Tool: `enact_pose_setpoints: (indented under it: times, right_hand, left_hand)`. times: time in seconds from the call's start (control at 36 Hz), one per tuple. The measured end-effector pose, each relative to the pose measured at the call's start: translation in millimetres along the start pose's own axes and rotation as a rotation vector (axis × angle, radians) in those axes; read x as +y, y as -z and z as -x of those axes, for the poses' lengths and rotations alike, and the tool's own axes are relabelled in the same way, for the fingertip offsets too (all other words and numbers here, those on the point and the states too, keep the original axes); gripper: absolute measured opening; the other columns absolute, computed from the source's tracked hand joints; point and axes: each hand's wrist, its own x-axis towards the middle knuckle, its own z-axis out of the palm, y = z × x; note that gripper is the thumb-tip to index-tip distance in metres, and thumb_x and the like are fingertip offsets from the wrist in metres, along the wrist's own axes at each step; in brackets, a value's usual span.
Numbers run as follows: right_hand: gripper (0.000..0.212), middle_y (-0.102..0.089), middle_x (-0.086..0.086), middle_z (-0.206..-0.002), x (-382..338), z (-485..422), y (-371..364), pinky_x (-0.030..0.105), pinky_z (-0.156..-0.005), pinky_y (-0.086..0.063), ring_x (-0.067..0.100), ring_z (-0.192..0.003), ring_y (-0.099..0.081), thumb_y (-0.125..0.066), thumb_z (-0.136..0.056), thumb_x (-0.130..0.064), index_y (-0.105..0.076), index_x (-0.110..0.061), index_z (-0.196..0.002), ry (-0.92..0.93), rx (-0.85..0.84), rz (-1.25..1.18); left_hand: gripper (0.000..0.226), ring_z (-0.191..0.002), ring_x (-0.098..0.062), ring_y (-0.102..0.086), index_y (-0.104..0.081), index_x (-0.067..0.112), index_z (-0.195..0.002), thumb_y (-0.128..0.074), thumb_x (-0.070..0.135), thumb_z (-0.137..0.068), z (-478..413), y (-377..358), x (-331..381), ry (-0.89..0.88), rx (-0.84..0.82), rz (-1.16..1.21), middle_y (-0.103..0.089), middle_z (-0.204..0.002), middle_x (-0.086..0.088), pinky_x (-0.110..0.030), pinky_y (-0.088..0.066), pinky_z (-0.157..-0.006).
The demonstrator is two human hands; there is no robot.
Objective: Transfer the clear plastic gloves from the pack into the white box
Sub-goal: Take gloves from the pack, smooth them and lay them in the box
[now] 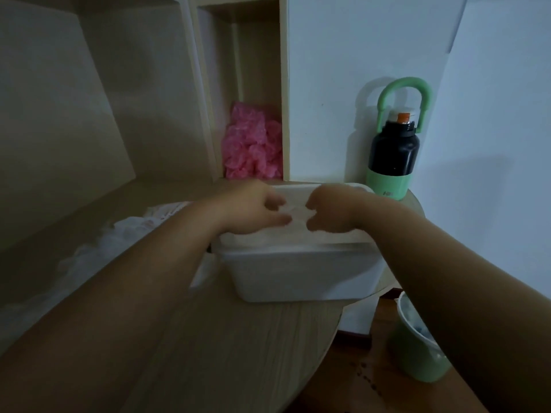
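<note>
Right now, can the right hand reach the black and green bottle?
Probably yes: the bottle stands just beyond the right hand, past the white box, with nothing between them.

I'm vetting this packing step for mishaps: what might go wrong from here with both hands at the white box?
The white box sits near the curved edge of the table; pressing with the left hand and right hand could slide it off. The clear gloves they appear to pinch look heaped at the rim, so some may spill. The right wrist is close to the bottle and could knock it.
</note>
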Motion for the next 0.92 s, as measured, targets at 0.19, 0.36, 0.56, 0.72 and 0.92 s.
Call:
enact_pose_setpoints:
  times: [0.19, 0.36, 0.56, 0.72, 0.92]
  right_hand:
    - [0.040, -0.060, 0.003, -0.124, -63, 11, -7, 0.025, -0.092, -0.040, 0.020, -0.113, -0.055, -0.054, -0.091, -0.025, -0.054, -0.016, -0.130, 0.143, 0.396, -0.387]
    - [0.038, -0.065, -0.002, -0.102, -138, 24, -35, 0.019, -0.077, -0.042, 0.014, -0.095, -0.061, -0.054, -0.091, -0.021, -0.054, -0.016, -0.129, 0.369, 0.498, -0.660]
    - [0.036, -0.062, -0.003, -0.113, -186, 19, -97, 0.014, -0.086, -0.045, 0.004, -0.095, -0.057, -0.050, -0.095, -0.018, -0.052, -0.019, -0.131, 0.435, 0.306, -0.653]
    - [0.055, -0.035, -0.001, -0.148, -191, -1, -147, 0.027, -0.109, -0.027, 0.016, -0.135, -0.034, -0.053, -0.094, -0.027, -0.033, -0.022, -0.145, 0.263, 0.128, -0.622]
    - [0.059, -0.043, 0.002, -0.143, -189, -5, -165, 0.029, -0.106, -0.031, 0.016, -0.129, -0.040, -0.055, -0.092, -0.031, -0.032, -0.019, -0.145, 0.260, 0.219, -0.591]
  left_hand:
    - [0.046, -0.096, -0.003, -0.057, -0.050, 0.023, -0.137, -0.061, 0.021, -0.092, 54, 16, -44, 0.031, 0.584, 0.417, -0.061, -0.105, 0.013, -0.018, -0.042, -0.084]
    - [0.033, -0.077, 0.003, -0.056, -0.061, 0.016, -0.124, -0.060, 0.011, -0.091, 106, -7, -111, 0.165, 0.854, 0.370, -0.059, -0.087, 0.020, -0.020, -0.047, -0.079]
    - [0.033, -0.101, -0.013, -0.059, -0.061, 0.015, -0.125, -0.060, 0.014, -0.091, 150, -54, -154, 0.300, 0.743, 0.224, -0.064, -0.112, 0.001, -0.025, -0.044, -0.086]
    - [0.041, -0.126, -0.022, -0.049, -0.058, 0.009, -0.129, -0.063, 0.021, -0.090, 164, -87, -175, 0.357, 0.586, 0.099, -0.056, -0.135, -0.008, -0.018, -0.028, -0.099]
    - [0.048, -0.128, -0.030, -0.045, -0.052, -0.002, -0.131, -0.053, 0.030, -0.095, 157, -100, -185, 0.412, 0.595, -0.060, -0.052, -0.137, -0.017, -0.034, -0.032, -0.107]
